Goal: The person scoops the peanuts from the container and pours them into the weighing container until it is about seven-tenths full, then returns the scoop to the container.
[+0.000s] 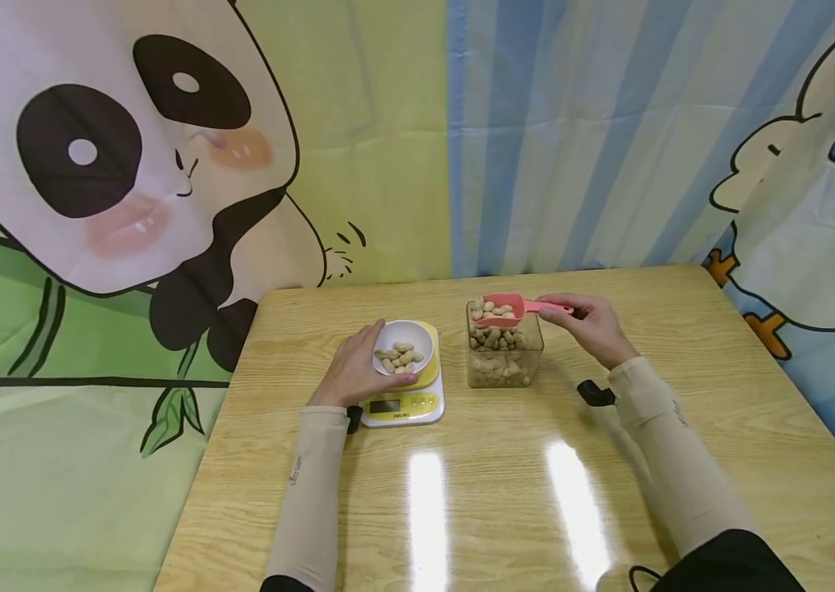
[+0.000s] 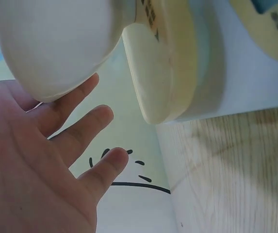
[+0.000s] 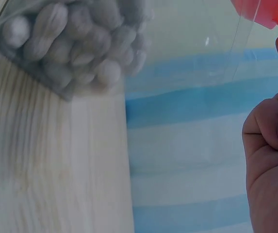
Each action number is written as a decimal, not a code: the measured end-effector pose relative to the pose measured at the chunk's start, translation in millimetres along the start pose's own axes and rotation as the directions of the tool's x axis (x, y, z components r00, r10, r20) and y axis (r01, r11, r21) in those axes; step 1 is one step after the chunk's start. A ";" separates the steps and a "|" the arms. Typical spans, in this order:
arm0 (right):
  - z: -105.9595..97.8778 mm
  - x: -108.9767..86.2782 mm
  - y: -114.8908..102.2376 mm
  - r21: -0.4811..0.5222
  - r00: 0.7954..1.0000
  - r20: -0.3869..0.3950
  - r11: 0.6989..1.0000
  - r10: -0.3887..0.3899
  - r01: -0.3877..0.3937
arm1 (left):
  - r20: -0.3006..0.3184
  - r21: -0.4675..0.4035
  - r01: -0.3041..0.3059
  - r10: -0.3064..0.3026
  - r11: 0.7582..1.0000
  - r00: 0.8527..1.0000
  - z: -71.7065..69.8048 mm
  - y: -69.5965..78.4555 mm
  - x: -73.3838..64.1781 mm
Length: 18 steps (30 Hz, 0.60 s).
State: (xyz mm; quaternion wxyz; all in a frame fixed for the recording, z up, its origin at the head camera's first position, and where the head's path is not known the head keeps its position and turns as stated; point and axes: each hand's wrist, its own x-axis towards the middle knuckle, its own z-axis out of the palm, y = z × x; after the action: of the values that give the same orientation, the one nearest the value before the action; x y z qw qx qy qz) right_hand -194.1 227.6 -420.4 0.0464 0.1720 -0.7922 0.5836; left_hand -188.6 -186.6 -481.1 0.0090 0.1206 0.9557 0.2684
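My left hand [image 1: 350, 366] holds a small white bowl [image 1: 382, 339] between thumb and fingers. Several peanuts [image 1: 398, 358] lie in it. The bowl is over the plate of a yellow and white kitchen scale [image 1: 428, 404]; in the left wrist view my other fingers [image 2: 88, 133] spread below the bowl. My right hand [image 1: 595, 327] pinches the handle of a pink scoop [image 1: 509, 302], loaded with peanuts. That scoop is level above a clear square container [image 1: 535, 358] of peanuts, which also shows in the right wrist view.
The wooden table [image 1: 506, 469] reaches back to a printed curtain [image 1: 380, 164] with a panda and stripes. A black strap end [image 1: 595, 393] hangs at the right wrist. By the right sleeve, a black cable [image 1: 642, 573] curls at the table's front.
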 end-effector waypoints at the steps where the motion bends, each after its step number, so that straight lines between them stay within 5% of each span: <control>1: 1.6 1.6 -1.3 0.002 1.000 0.006 1.000 -0.003 0.003 | 0.000 -0.005 0.002 -0.002 1.000 1.000 -0.2 0.3 0.0; 18: 42.9 28.9 -29.6 0.069 0.989 0.111 0.993 -0.099 0.092 | 0.015 -0.033 0.016 -0.016 0.999 1.000 -1.2 2.9 -1.4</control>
State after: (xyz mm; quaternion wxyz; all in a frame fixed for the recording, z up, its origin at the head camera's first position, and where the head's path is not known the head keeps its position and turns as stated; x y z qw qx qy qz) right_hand -206.0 173.3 -399.1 0.0235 0.2441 -0.7654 0.5951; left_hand -186.7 -185.2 -478.7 0.0203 0.1147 0.9519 0.2833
